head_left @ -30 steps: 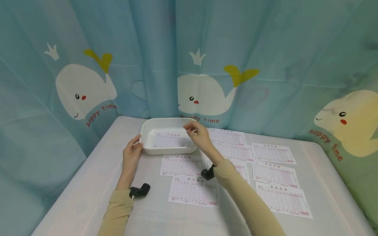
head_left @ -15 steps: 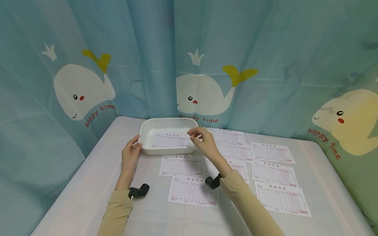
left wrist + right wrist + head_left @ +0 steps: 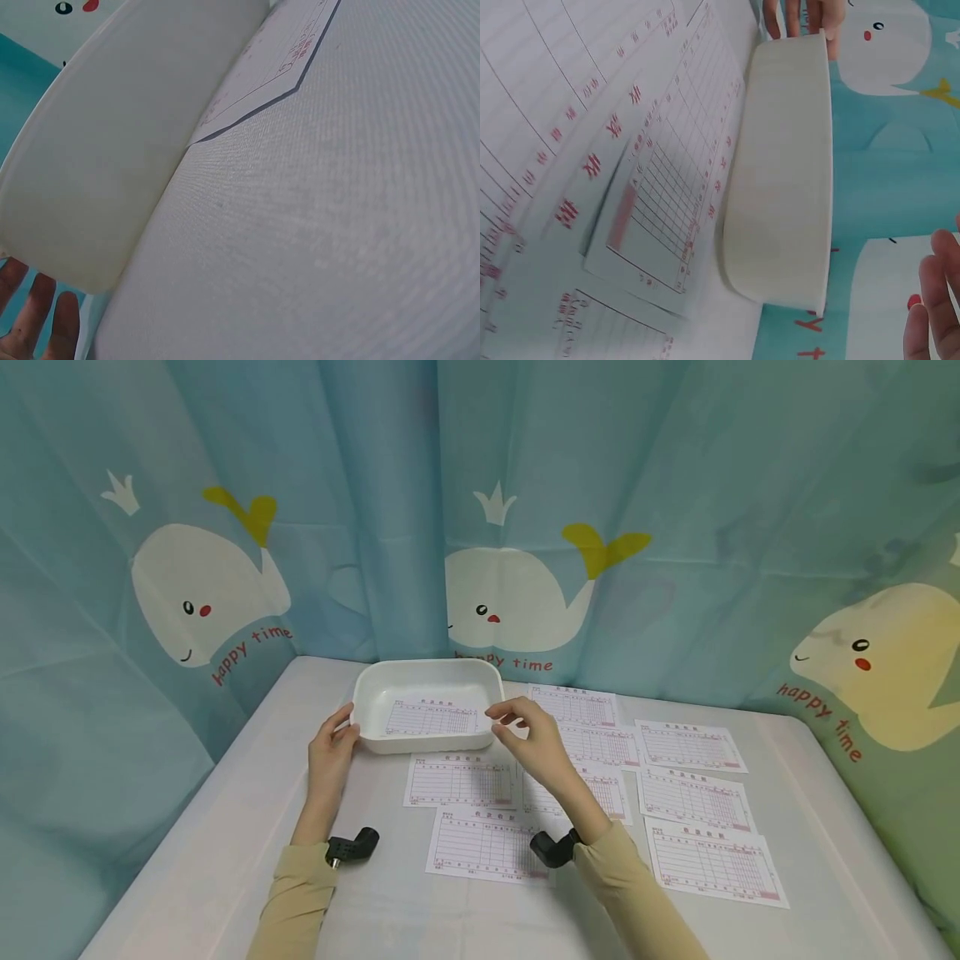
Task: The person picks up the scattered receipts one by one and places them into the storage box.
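A white plastic tray (image 3: 427,746) stands at the back left of the table, with a printed receipt slip (image 3: 431,717) lying inside it. My left hand (image 3: 332,752) rests its fingers against the tray's left end; in the left wrist view those fingers (image 3: 64,322) look fairly straight beside the wall. At the tray's right end, my right hand (image 3: 536,739) hovers with loosely bent fingers and holds nothing visible. The right wrist view shows its fingers (image 3: 934,292) apart from the tray. Closest to this hand are the slips lying under and behind it, partly hidden.
Several more slips lie right of the tray, such as one at the far right (image 3: 716,862). Others lie in front of it, including the nearest slip (image 3: 487,843). A blue whale-print curtain (image 3: 397,527) hangs behind the white table (image 3: 405,918).
My right hand has drawn back to the right and a little toward me, from over the tray's right side to beside its rim. The left hand and tray stay put.
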### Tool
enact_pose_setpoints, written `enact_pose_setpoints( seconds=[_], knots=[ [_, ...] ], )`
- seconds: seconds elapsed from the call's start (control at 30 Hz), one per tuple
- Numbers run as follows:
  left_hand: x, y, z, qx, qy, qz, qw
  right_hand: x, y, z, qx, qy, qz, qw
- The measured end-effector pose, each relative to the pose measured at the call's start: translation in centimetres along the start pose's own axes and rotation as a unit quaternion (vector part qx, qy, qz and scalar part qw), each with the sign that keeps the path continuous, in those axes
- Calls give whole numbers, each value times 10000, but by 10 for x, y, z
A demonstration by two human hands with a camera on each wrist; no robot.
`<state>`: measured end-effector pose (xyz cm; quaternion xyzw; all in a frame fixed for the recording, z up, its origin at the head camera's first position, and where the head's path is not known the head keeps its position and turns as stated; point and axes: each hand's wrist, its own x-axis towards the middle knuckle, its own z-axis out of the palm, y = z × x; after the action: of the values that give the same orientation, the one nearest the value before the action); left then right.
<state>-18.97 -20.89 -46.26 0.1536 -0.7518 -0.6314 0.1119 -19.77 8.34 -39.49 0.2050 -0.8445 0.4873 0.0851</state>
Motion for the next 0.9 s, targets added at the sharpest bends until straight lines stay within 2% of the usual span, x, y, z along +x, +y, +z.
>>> enact_pose_setpoints(
  seconds=[0.43, 0.7, 0.9],
  knots=[
    [0, 0, -1, -37, -10, 8, 10000, -37, -5, -7, 28, 18, 209, 9998],
    [-1, 2, -1, -63, 12, 1, 10000, -53, 2, -10, 94, 59, 246, 9996],
    [-2, 2, -1, -12, -20, -32, 10000, -68, 12, -9, 15, 84, 459, 9989]
  ],
)
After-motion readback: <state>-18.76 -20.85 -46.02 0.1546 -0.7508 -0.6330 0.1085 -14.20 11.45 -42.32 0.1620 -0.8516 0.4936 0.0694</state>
